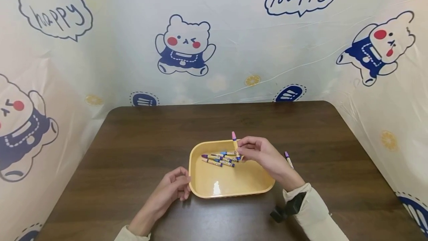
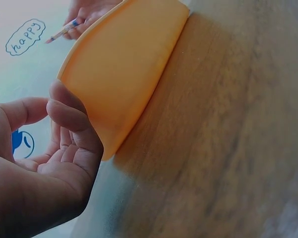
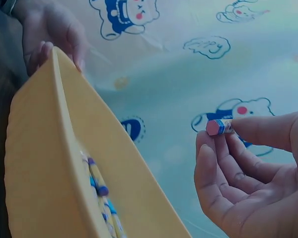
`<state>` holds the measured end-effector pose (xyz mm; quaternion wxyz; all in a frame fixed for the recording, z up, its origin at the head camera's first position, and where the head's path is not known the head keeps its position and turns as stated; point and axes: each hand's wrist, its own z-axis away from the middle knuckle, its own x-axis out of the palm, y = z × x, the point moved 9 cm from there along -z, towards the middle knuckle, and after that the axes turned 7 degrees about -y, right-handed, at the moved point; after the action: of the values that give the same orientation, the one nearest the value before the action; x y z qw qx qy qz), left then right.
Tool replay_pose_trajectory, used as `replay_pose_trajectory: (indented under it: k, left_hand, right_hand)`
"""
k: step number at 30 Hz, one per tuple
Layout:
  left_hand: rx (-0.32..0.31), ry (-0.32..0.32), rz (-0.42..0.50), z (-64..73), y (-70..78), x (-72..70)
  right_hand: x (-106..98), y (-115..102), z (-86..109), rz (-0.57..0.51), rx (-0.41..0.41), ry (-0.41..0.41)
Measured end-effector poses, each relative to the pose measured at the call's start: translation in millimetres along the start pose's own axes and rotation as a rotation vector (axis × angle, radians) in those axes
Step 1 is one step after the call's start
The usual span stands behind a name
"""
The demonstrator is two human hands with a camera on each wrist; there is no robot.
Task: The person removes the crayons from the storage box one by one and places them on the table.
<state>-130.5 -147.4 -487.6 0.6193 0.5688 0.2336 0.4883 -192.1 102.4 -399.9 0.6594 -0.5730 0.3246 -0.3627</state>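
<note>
My right hand (image 1: 259,153) pinches a pink crayon (image 1: 235,145) between thumb and fingertips, its pink tip pointing up and away, over the yellow tray (image 1: 230,189). In the right wrist view the crayon (image 3: 219,126) is seen from its end. Several wrapped crayons (image 1: 217,159) lie in a loose pile on the tray's floor, one with a purple tip. My left hand (image 1: 170,187) is at the tray's left end, its fingers loosely bent and their tips against the outer wall near the rim, as the left wrist view of the hand (image 2: 59,144) also shows.
A purple-tipped crayon (image 1: 288,159) lies on the brown table (image 1: 140,133) to the right of the tray, partly behind my right forearm. A black wrist camera (image 1: 288,207) sits on the right cuff. A printed cloth (image 1: 234,47) with bears hangs around the table.
</note>
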Motion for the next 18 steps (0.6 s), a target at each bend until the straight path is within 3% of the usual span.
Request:
replay_pose_trajectory:
  k: [10,14,18]
  left_hand:
    - [0.001,-0.009,-0.002,0.2,-0.4,-2.0]
    - [0.005,-0.019,-0.003,0.2,0.2,-1.3]
    - [0.012,-0.024,0.0,-0.5,1.1,-1.2]
  right_hand:
    - [-39.2,2.2,36.1,0.016,-0.025,0.153]
    - [-54.7,11.8,50.1,0.023,-0.037,0.208]
    - [-78.3,27.0,64.3,0.055,-0.015,0.318]
